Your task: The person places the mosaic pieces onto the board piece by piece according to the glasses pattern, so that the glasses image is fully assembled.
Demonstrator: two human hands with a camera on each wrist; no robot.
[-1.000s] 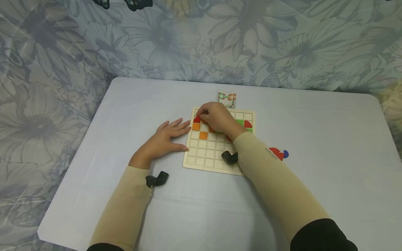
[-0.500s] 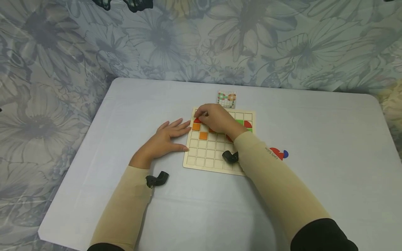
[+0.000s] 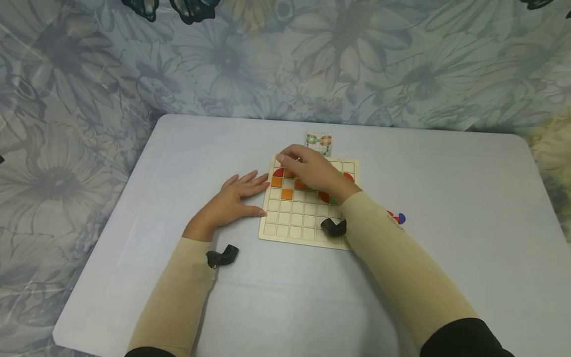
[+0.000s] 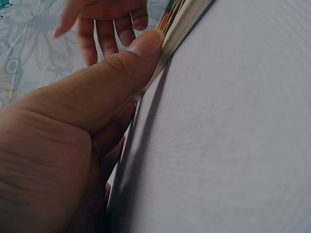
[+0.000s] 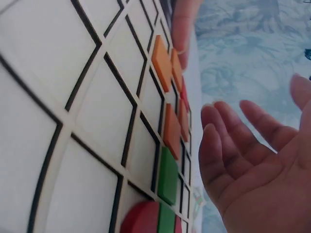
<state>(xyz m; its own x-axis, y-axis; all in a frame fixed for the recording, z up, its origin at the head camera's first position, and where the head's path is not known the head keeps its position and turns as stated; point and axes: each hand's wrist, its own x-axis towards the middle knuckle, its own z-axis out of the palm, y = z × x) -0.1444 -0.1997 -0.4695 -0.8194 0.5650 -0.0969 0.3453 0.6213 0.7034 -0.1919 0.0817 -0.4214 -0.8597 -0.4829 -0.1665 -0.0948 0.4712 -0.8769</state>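
A pale wooden grid board (image 3: 283, 218) lies on the white table, with colored pieces in its upper rows. My left hand (image 3: 227, 204) is spread beside the board's left edge, its thumb and fingertips at that edge. My right hand (image 3: 314, 171) hovers over the upper left of the grid, fingers loosely bent and nothing between them. Just below its fingertips sits a red rounded piece (image 3: 278, 172), with an orange square (image 3: 276, 182) under it. Another orange square (image 3: 287, 194) lies lower. The right wrist view shows a green piece (image 5: 168, 175) beside a red curved piece (image 5: 140, 218).
A small printed pattern card (image 3: 318, 143) lies behind the board. Right of the board, partly hidden by my right forearm, are loose red pieces and a blue piece (image 3: 402, 218). Flower-patterned cloth rises behind the table.
My right hand has let go of the red rounded piece at the board's upper left and lifted slightly off it. The left hand stays in place. The head view has shifted slightly.
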